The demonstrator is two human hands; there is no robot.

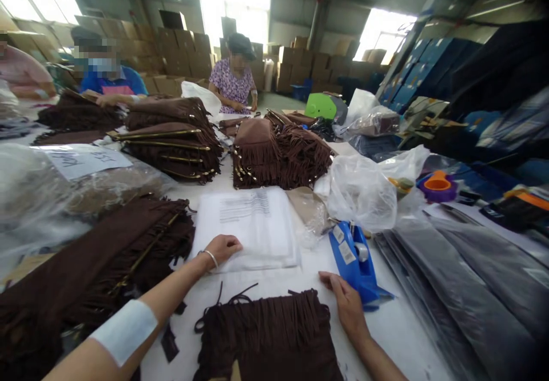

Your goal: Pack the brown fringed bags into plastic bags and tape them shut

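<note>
Left hand (221, 247): fingers curled onto clear bag stack (253, 229). Right hand (345, 301): fingers flat, empty, beside fringed brown piece (266, 335), unbagged; tape dispenser (355, 261) just beyond.

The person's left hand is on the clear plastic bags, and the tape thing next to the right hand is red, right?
Not quite. The tape dispenser is blue, not red, as the head view shows. The rest holds: the left hand rests on the stack of clear plastic bags, and the right hand lies beside the dispenser.
</note>
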